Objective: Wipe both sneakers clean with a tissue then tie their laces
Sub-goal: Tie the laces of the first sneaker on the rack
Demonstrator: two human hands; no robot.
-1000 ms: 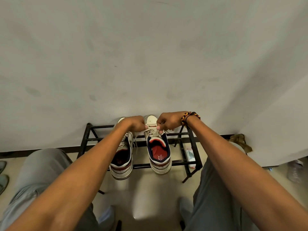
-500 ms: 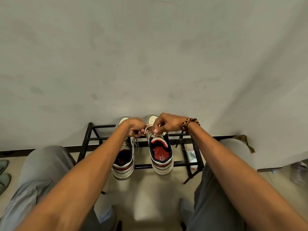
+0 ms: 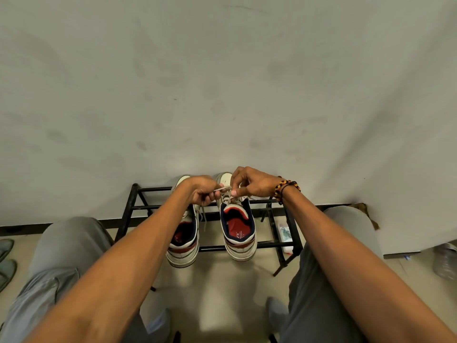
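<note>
Two white sneakers with navy collars and red insoles stand side by side on a black metal rack (image 3: 247,245), toes toward the wall. Over the right sneaker (image 3: 239,231), my left hand (image 3: 202,191) and my right hand (image 3: 252,183) meet and pinch its pale lace (image 3: 224,188), stretched short between the fingertips. A beaded bracelet circles my right wrist. The left sneaker (image 3: 184,246) lies partly under my left forearm, with a loose lace end hanging down its side. No tissue is visible.
A grey wall (image 3: 222,82) rises directly behind the rack. A small packet (image 3: 284,233) lies at the rack's right end. My knees in grey trousers flank the rack. Green footwear (image 3: 6,258) sits at the far left, a clear bottle (image 3: 446,262) at the far right.
My hands have drawn closer together above the right sneaker, and the right hand has lifted slightly with the lace now pinched between both hands.
</note>
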